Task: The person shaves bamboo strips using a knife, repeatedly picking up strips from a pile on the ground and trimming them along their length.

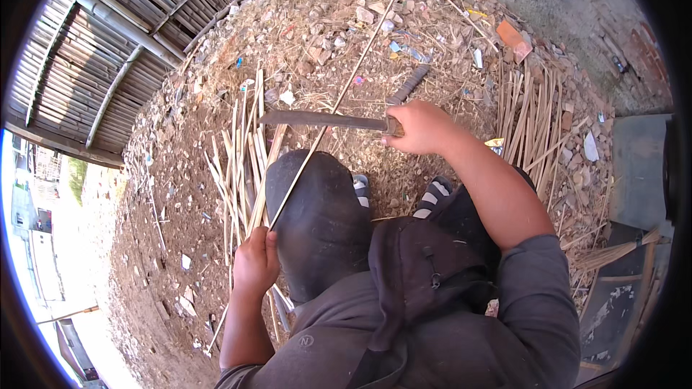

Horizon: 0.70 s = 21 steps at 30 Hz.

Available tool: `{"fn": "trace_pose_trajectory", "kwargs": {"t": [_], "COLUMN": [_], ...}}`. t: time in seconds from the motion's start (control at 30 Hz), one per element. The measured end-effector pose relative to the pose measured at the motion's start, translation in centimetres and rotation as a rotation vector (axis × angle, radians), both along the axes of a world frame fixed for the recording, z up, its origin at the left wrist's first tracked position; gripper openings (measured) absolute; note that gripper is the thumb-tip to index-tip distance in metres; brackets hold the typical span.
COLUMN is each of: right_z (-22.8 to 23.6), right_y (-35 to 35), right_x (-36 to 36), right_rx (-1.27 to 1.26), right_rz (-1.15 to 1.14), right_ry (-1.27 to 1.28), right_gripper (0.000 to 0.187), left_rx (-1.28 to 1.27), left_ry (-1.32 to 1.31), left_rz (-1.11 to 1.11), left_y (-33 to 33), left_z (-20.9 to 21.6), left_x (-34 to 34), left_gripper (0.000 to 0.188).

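My left hand [256,259] is closed on the near end of a long thin bamboo strip [358,68], beside my left knee [306,187]. The strip slants up and away over the knee to the littered ground ahead. In my right hand [419,128] is the handle of a machete [324,120]. Its dark blade points left and crosses the strip beyond the knee; whether edge and strip touch, I cannot tell. A dark ridged stick-like piece [409,85] lies just past my right hand. Split bamboo strips [238,166] lie in a pile to the left of the knee.
Another heap of bamboo strips [530,119] lies at the right. Stones, brick bits and litter cover the ground, with an orange brick piece [510,33] at the far right. A bamboo-slat wall [108,43] rises at the upper left. A broom-like bundle [613,251] and grey panel [640,166] stand right.
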State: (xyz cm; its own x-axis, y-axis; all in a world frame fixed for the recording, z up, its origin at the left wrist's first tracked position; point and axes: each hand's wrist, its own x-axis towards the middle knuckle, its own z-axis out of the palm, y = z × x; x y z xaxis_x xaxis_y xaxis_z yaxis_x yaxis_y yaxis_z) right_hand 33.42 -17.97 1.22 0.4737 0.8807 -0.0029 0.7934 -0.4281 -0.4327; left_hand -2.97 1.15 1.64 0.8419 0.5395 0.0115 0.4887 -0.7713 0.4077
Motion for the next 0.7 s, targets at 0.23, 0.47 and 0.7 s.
{"fn": "trace_pose_trajectory", "kwargs": {"t": [0.23, 0.47, 0.7], "right_z": [-0.3, 0.8, -2.4], "right_y": [0.4, 0.9, 0.9], "right_x": [-0.6, -2.5, -1.1], "right_rx": [-0.062, -0.12, -0.067], "right_rz": [0.111, 0.147, 0.111], "right_ry": [0.112, 0.075, 0.287], "right_gripper": [0.03, 0.033, 0.03], "left_rx": [0.141, 0.142, 0.143], "left_ry": [0.003, 0.11, 0.168], "left_rz": [0.03, 0.03, 0.024], "left_y": [-2.1, -3.8, -3.8], "left_z": [0.0, 1.3, 1.7], "left_x": [0.8, 1.9, 3.0], "left_gripper": [0.021, 0.02, 0.023]}}
